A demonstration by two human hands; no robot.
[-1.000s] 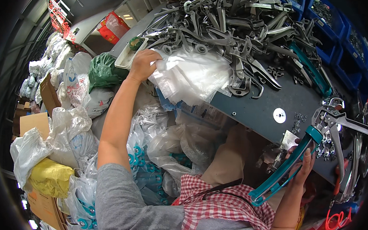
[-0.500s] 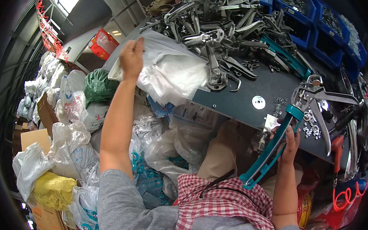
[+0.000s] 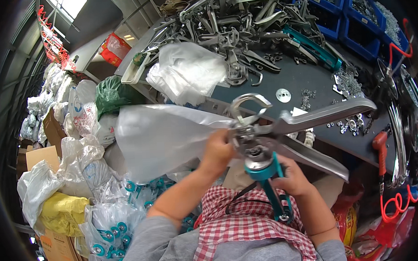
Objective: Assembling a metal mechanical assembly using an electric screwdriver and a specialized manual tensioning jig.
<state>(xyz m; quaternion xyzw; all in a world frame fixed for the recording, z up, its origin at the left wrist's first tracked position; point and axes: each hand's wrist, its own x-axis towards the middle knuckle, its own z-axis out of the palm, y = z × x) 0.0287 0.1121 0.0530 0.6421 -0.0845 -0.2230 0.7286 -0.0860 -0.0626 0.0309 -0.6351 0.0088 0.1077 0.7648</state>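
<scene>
Cluttered workbench (image 3: 306, 85), caulking gun (image 3: 285, 136) handles pointing right

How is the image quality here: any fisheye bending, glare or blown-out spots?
Head view: strong fisheye, the dark workbench edge bows and the corners go black; the skylight at top left is blown out; the clear plastic bag in the left hand shows soft sheen; the metal tool at centre is sharp.

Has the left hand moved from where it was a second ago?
Yes. The left hand has come down off the stack of clear bags on the dark table towards the body, and now holds one clear bag.
</scene>
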